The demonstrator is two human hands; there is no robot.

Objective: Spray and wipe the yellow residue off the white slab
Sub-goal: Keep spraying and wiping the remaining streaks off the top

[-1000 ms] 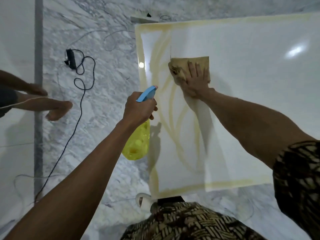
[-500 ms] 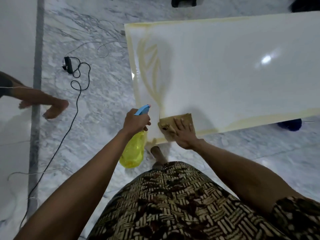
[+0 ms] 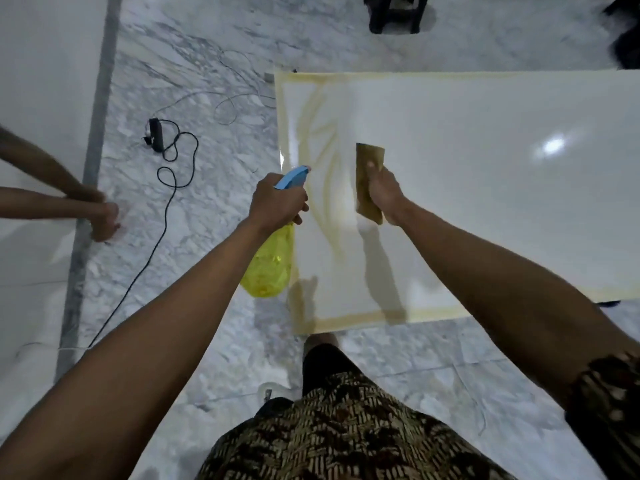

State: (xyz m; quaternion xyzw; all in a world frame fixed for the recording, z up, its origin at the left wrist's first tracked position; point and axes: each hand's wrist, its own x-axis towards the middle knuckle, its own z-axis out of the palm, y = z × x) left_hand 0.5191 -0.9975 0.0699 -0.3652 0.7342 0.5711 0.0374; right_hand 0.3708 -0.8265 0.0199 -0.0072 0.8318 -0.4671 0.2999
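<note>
A large glossy white slab (image 3: 485, 188) lies flat on the marble floor. Yellow residue (image 3: 320, 140) streaks its left part and runs along its left, top and bottom edges. My left hand (image 3: 277, 202) grips a yellow spray bottle (image 3: 272, 268) with a blue trigger head, just off the slab's left edge. My right hand (image 3: 384, 192) holds a folded brownish cloth (image 3: 369, 168) against the slab, right of the curved streaks.
A black cable with a plug block (image 3: 156, 135) winds over the marble floor (image 3: 207, 220) at the left. Another person's hands (image 3: 104, 216) work at the far left. Dark stool legs (image 3: 394, 15) stand beyond the slab. My foot (image 3: 320, 339) is at the slab's near edge.
My right hand has slid the cloth from the slab's near left corner up toward the middle of its left part. The spray bottle stays in my left hand.
</note>
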